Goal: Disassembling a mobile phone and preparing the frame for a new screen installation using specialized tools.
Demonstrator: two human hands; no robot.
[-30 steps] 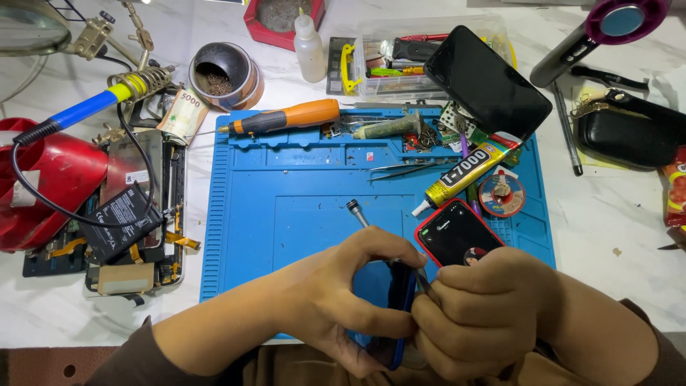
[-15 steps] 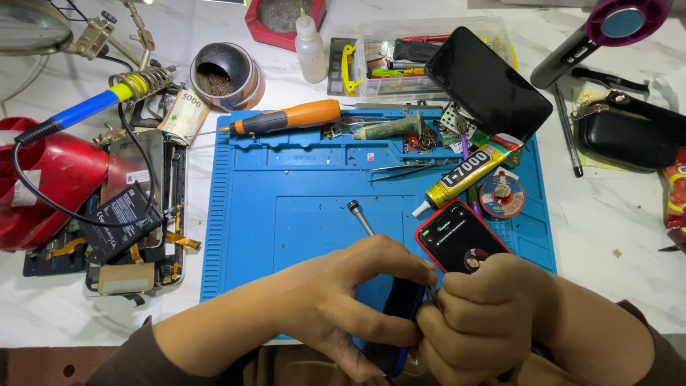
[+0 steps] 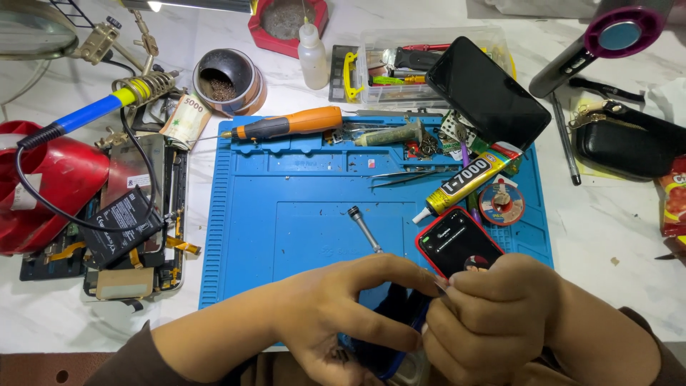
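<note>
work looks midway: the left hand (image 3: pixel 336 314) cradles a dark blue phone (image 3: pixel 389 336) at the blue mat's (image 3: pixel 286 214) near edge, the right hand (image 3: pixel 493 314) in a pinching grip on a thin tool (image 3: pixel 440 286), still probing it.

Both forearms come in from the bottom edge and meet at the near edge of the blue mat (image 3: pixel 300 214). The left hand (image 3: pixel 336 314) lies palm-up, fingers arched over toward the right. The right hand (image 3: pixel 493 314) is curled into a loose fist, knuckles up, thumb and forefinger seemingly pinched together just beside the left fingertips
</note>
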